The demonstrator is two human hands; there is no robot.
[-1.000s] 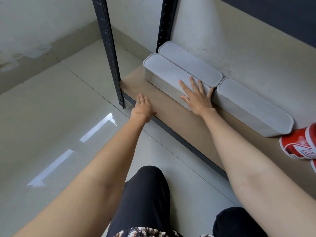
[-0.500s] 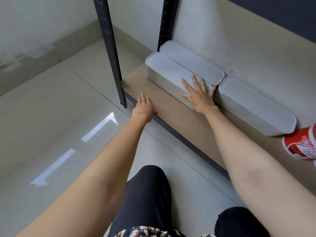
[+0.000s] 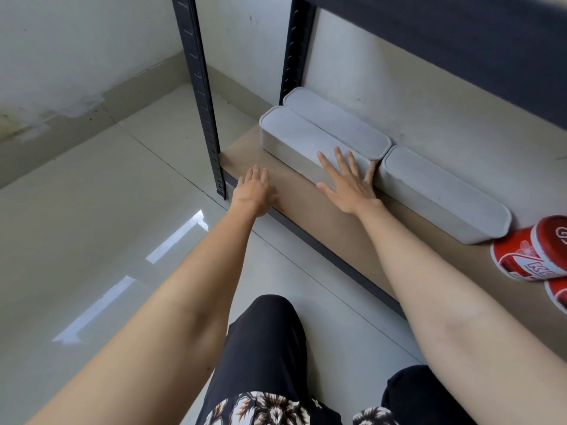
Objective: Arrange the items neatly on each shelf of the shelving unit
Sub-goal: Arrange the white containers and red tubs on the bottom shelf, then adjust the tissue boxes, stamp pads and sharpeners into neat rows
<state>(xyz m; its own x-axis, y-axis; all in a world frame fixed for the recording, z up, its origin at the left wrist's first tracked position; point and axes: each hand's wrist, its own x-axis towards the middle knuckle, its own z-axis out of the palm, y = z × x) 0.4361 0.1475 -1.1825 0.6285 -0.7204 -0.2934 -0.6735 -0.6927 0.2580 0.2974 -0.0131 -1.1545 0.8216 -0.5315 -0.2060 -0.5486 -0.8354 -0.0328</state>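
Observation:
Three long grey lidded boxes lie on the brown bottom shelf (image 3: 343, 222). The front box (image 3: 291, 139) and the back box (image 3: 334, 124) lie side by side at the left end; the third box (image 3: 441, 194) lies to their right along the wall. My right hand (image 3: 349, 182) lies flat with spread fingers against the front box's near right end, its thumb in the gap before the third box. My left hand (image 3: 254, 188) rests flat and open at the shelf's front edge, holding nothing.
Two red and white tubs (image 3: 534, 250) lie on their sides at the shelf's right end. Black uprights (image 3: 202, 96) stand at the left corners, and a dark upper shelf edge (image 3: 460, 35) hangs overhead. Glossy tiled floor (image 3: 92, 210) lies to the left.
My left hand has slid a little forward onto the shelf edge. My right hand stays flat on the front box; the view has shifted slightly.

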